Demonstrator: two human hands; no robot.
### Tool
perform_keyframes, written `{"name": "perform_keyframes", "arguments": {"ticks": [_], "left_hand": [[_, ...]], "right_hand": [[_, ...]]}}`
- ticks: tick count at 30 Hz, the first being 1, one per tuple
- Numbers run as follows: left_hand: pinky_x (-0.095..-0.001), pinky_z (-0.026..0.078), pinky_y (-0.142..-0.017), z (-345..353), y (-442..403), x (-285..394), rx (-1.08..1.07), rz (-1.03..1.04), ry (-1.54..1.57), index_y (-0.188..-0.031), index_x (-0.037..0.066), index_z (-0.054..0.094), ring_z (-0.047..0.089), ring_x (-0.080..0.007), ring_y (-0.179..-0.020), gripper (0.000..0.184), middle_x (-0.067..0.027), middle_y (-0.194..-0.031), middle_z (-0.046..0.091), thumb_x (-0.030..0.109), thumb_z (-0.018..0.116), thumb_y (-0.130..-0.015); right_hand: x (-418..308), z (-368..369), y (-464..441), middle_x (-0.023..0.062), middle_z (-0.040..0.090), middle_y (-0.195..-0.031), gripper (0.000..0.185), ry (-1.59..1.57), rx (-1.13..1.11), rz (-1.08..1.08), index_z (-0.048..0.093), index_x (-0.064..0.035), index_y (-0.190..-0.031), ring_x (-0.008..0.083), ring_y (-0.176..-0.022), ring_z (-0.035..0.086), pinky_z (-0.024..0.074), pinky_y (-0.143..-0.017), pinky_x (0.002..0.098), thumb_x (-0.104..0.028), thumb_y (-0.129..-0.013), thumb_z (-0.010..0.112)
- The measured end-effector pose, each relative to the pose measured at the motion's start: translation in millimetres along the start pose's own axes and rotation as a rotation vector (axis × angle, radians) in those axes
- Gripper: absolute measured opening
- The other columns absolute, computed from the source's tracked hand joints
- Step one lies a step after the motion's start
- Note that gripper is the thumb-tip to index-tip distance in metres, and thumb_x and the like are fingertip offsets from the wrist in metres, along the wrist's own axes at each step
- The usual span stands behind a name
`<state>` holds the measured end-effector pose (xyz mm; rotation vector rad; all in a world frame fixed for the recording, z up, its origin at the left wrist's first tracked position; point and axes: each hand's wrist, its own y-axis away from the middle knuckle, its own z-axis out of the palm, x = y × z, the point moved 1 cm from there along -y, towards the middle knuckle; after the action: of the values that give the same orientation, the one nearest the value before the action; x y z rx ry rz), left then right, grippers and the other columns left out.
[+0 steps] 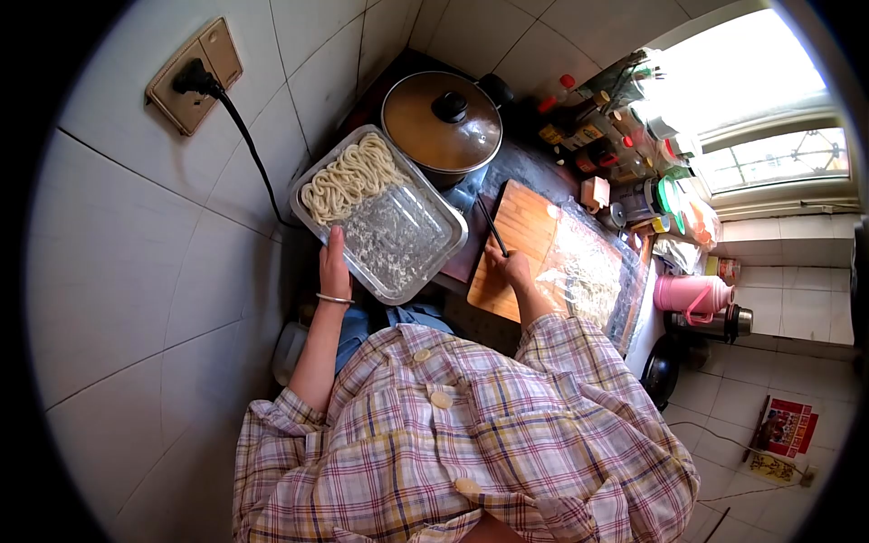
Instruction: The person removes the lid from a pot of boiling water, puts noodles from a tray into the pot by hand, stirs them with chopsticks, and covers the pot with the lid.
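Observation:
My left hand (335, 271) holds the near left edge of a metal tray (389, 244), its thumb over the rim. Coiled noodles (351, 178) fill the tray's far end, and white flour dusts the rest of its bottom. My right hand (512, 268) is closed round thin dark sticks (491, 224) above a wooden cutting board (520, 226). More pale noodles (588, 276) and flour lie on the board's right part. Just beyond the tray stands a pot (441, 122) with its glass lid on.
Bottles (584, 131) and jars crowd the counter below the window. A pink thermos (692, 294) stands at the right, beside a dark flask (724, 322). On the left tiled wall, a black plug (195, 80) sits in a socket, its cord hanging behind the tray.

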<state>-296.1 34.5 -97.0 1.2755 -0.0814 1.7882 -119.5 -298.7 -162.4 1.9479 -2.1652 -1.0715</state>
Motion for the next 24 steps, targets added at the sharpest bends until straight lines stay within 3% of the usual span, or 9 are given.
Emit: {"name": "perform_keyframes", "arguments": {"ticks": [24], "left_hand": [[-0.0308, 0.039, -0.095, 4.5, 2.4, 3.9, 0.04, -0.019, 0.006, -0.128, -0.003, 0.04, 0.047, -0.0181, -0.113, 0.057, -0.0108, -0.126, 0.047, 0.037, 0.055, -0.09]], "right_hand": [[3.9, 1.7, -3.9, 0.0151, 0.06, -0.059, 0.061, 0.006, 0.005, -0.001, 0.064, 0.0053, -0.066, 0.0241, -0.056, 0.06, 0.0453, -0.056, 0.0349, -0.056, -0.071, 0.069]]}}
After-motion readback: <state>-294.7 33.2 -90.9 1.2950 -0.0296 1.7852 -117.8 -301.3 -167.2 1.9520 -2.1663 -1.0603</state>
